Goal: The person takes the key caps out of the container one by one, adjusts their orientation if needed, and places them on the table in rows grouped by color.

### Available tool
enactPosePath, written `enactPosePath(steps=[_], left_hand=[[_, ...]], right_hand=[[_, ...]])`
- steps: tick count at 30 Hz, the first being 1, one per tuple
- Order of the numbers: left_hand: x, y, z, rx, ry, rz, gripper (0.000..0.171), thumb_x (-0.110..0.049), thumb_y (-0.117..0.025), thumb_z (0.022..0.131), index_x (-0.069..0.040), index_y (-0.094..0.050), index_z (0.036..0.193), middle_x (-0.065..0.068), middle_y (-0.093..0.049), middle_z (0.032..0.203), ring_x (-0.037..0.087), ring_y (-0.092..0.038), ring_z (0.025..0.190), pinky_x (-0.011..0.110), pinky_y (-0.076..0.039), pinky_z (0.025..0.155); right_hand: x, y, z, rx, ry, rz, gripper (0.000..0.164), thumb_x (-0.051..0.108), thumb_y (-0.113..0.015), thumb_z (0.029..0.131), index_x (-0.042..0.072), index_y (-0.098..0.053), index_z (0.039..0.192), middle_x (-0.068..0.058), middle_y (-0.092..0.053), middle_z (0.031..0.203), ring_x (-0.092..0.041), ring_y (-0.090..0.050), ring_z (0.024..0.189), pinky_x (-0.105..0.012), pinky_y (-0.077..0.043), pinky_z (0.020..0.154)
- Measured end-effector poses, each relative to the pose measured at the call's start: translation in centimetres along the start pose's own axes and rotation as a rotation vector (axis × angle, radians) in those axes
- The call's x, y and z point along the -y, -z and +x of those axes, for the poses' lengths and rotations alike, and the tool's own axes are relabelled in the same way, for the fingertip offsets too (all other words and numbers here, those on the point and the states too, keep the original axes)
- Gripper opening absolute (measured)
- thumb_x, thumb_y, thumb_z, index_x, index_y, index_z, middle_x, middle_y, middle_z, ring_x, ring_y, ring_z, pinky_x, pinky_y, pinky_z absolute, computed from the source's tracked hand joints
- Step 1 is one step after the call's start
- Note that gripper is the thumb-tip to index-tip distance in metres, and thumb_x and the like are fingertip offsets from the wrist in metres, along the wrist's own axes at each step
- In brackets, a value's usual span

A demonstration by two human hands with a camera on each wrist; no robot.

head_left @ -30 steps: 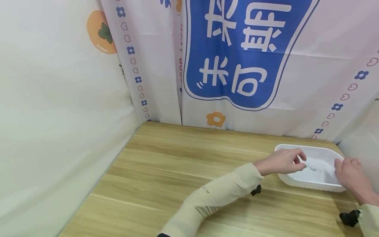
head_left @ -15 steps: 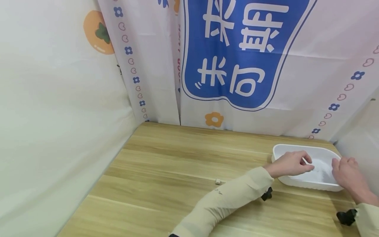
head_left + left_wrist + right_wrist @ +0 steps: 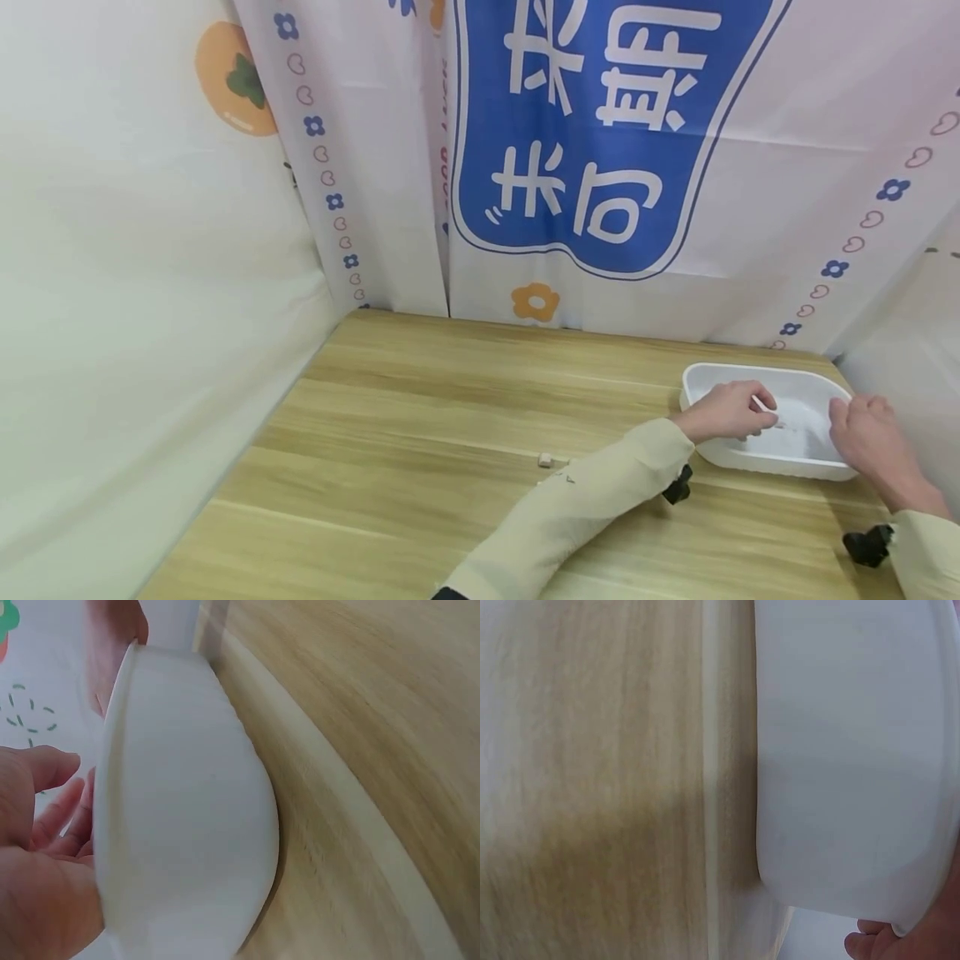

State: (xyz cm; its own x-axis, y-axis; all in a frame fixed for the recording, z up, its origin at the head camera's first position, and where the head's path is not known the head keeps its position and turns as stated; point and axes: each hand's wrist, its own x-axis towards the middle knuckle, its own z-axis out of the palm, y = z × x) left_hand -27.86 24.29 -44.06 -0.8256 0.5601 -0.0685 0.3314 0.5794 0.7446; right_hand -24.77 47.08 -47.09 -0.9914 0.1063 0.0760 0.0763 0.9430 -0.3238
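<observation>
A white oval plastic tub (image 3: 772, 462) stands on the wooden table at the right. My left hand (image 3: 727, 411) reaches over its left part with bent fingers. In the left wrist view, that hand (image 3: 49, 892) shows its thumb apart from the fingers, and the tub's rim hides some fingertips. Small clear or pale bits (image 3: 783, 427) lie in the tub beside the left fingertips. At the tub's right end my right hand (image 3: 873, 437) grips the rim. The right wrist view has that hand's fingers (image 3: 862, 943) at the rim's corner, next to the tub wall (image 3: 847, 757).
A small whitish block (image 3: 545, 460) lies on the wooden table (image 3: 420, 400), close to my left sleeve (image 3: 577, 500). A printed curtain (image 3: 622, 208) hangs along the table's back edge. Pale cloth (image 3: 150, 292) closes off the left side.
My left hand shifted right over the tub, then drew slightly back. The small block came into view beside the left sleeve. My right hand stays at the tub's rim while the view swings slightly right.
</observation>
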Motion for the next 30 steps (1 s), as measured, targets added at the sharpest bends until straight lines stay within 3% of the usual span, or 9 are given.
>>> enactPosePath(steps=[8,22,26,30], left_hand=[[-0.4,-0.9,1.3,-0.017,0.069,-0.026,0.011,-0.026,-0.064,0.094,-0.027,-0.063,0.105,-0.012,-0.068,0.079,0.002,-0.063,0.063,0.012,-0.047,0.052],[-0.2,-1.4,3.6,-0.054,0.143,0.060,0.024,-0.016,-0.066,0.089,-0.032,-0.065,0.106,-0.011,-0.060,0.062,0.002,-0.053,0.047,0.014,-0.044,0.045],[0.3,-1.9,4.0,-0.049,0.144,0.102,0.024,-0.018,-0.067,0.086,-0.033,-0.067,0.106,-0.013,-0.060,0.073,0.003,-0.052,0.055,0.015,-0.041,0.051],[0.9,-1.8,4.4,-0.114,0.126,0.212,0.024,-0.021,-0.069,0.085,-0.033,-0.068,0.105,-0.020,-0.065,0.097,-0.001,-0.055,0.078,0.013,-0.039,0.066]], right_hand=[[0.1,0.3,0.1,0.012,-0.018,-0.008,0.078,0.038,-0.011,0.105,-0.036,-0.019,0.126,-0.051,-0.018,0.118,-0.063,-0.024,0.113,-0.073,-0.028,0.094],[0.5,1.1,0.7,0.050,-0.032,0.003,0.080,0.041,-0.011,0.104,-0.036,-0.019,0.127,-0.051,-0.018,0.119,-0.062,-0.026,0.111,-0.073,-0.028,0.094],[0.5,1.0,0.7,0.059,-0.007,0.003,0.080,0.040,-0.012,0.104,-0.036,-0.019,0.127,-0.052,-0.019,0.118,-0.063,-0.027,0.111,-0.074,-0.029,0.093],[0.7,0.6,0.8,0.054,0.000,0.009,0.078,0.040,-0.013,0.104,-0.034,-0.021,0.127,-0.051,-0.021,0.118,-0.062,-0.029,0.109,-0.073,-0.029,0.092]])
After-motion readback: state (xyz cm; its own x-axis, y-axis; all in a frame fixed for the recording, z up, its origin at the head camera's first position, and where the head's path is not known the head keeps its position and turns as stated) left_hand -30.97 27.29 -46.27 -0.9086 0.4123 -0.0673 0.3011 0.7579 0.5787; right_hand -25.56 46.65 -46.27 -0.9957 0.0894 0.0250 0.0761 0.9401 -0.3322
